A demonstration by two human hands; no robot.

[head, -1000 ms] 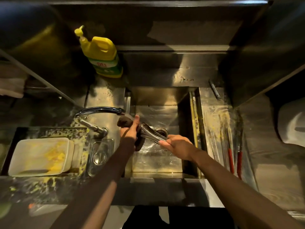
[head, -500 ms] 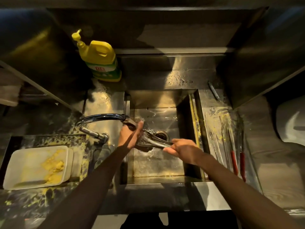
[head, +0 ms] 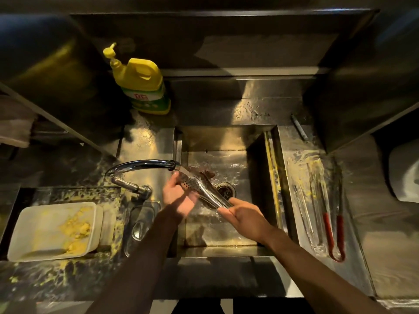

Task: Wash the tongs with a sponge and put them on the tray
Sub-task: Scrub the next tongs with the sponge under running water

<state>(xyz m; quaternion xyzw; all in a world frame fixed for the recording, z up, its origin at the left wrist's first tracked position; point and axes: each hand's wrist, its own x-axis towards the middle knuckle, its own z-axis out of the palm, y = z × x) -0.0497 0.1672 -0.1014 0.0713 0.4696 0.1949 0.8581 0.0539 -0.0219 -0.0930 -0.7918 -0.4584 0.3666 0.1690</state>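
Since the sponge [head: 205, 173] no longer sits in the left hand [head: 180, 197], the work has passed from scrubbing to rinsing. One second earlier that hand pressed the dark sponge around the head of the tongs [head: 201, 189]. It now lies palm-up under the perforated head and touches it with bare skin. Motion blur hides whether its fingers curl around the metal, so its closure cannot be determined. The right hand [head: 244, 217] is unchanged: it grips the handle end of the tongs and holds them level over the sink [head: 226, 234], between the two hands.

Just beyond the left hand, the sponge rests low in the sink. The tap [head: 140, 165] runs water onto the tongs head and onto the sponge. The drain [head: 225, 189] lies beyond the right hand, partly behind the tongs.

Judgement: the sponge step appears complete or nearly so. Rinsing and transfer remain.

Right of the right hand, on the tabletop and well apart from the sink, the tray [head: 301, 177] carries red-handled tongs [head: 327, 225]. The washed tongs are not yet on it. A wet, smooth handle may slip during the carry.
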